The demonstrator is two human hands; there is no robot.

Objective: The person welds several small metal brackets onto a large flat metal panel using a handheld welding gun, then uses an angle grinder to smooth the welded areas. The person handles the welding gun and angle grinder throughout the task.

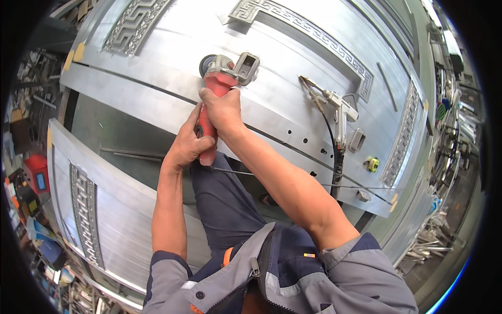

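Both my hands hold a red angle grinder [216, 83] over a silvery metal panel [157, 78]. My left hand [184, 142] wraps round the rear of its body. Further forward, my right hand [225, 109] closes over the body just behind the grey gear head. The dark grinding disc [207, 65] sits at the head's left side, close to the panel; whether it touches is unclear. Just right of the head stands a small hollow rectangular metal piece [247, 68]. A power cord trails from the grinder's rear end, partly hidden by my right forearm.
A welding torch [334, 102] with a black hose lies on the panel to the right. Near it are another rectangular metal piece [357, 140] and a yellow-green tape measure [372, 165]. Raised fretwork strips [314, 36] border the panel. A second panel [120, 209] lies at near left.
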